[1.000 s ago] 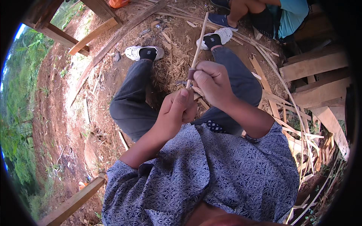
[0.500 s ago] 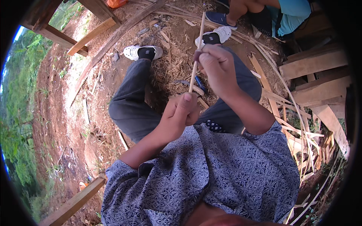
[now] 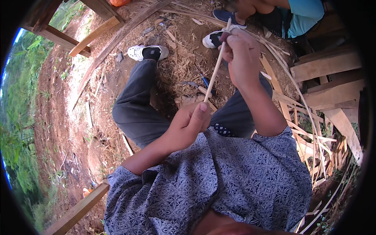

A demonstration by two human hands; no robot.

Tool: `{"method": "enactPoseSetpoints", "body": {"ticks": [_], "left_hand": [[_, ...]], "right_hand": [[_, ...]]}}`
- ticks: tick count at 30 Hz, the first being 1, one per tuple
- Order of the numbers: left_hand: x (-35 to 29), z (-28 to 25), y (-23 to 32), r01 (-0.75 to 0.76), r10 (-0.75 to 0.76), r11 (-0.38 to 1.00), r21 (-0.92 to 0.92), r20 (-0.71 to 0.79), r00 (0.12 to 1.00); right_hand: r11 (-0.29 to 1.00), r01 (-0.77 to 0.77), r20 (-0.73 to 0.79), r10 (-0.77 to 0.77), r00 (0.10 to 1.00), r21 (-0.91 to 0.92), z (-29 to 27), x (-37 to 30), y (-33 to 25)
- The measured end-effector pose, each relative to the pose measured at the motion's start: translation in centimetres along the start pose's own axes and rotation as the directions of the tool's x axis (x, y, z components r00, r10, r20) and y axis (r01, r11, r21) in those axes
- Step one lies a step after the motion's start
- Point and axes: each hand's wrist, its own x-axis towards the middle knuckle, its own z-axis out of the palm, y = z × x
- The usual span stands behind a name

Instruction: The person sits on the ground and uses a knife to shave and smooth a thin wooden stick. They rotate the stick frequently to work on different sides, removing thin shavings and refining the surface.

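Observation:
My left hand [image 3: 190, 122] is closed around the lower end of a thin pale wooden stick [image 3: 214, 74], thumb on top, close to my shirt front. From there the stick slants up and to the right. Near its far end, my right hand [image 3: 243, 55] pinches a small dark reddish-brown piece of sandpaper [image 3: 224, 37] wrapped against the stick. The stick's tip pokes out a little beyond it. The fingers of my right hand are partly hidden behind the thumb and palm.
Shavings [image 3: 182, 58] litter the ground between my legs, beside a blue-handled tool [image 3: 206, 81]. A person in a turquoise shirt [image 3: 307, 15] sits at the far right. Planks [image 3: 329, 70] and long split strips lie on the right; a wooden beam [image 3: 74, 211] stands lower left.
My right hand and the sandpaper have slid up along the stick toward its far tip. The stick now leans more to the right, and my left hand has shifted slightly right and nearer.

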Motion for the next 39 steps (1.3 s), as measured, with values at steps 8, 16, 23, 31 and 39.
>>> {"method": "enactPoseSetpoints", "body": {"ticks": [8,16,23,31,39], "left_hand": [[0.3,-1.0,-1.7,-0.090,0.097,0.973,0.210,-0.023,0.995],[0.0,-1.3,-1.7,-0.103,0.114,0.964,0.244,-0.032,0.993],[-0.4,-0.6,-0.7,-0.128,0.152,0.966,0.223,-0.095,0.984],[0.0,-0.2,-0.2,-0.108,0.139,0.947,0.302,-0.081,0.987],[0.1,-0.6,0.4,-0.190,0.221,0.891,0.412,-0.028,0.975]], "right_hand": [[1.000,0.001,-0.045,-0.001,0.999,-0.005,-0.1,0.0,0.4],[1.000,-0.016,-0.038,0.015,0.999,-0.003,-0.5,-0.1,0.3],[0.999,0.009,-0.041,-0.007,0.999,0.044,-0.5,0.1,-0.6],[0.994,0.048,-0.049,-0.044,0.998,0.095,-1.6,0.4,-0.1],[0.998,0.055,0.068,-0.058,0.996,0.039,-0.9,-0.6,0.7]]}}
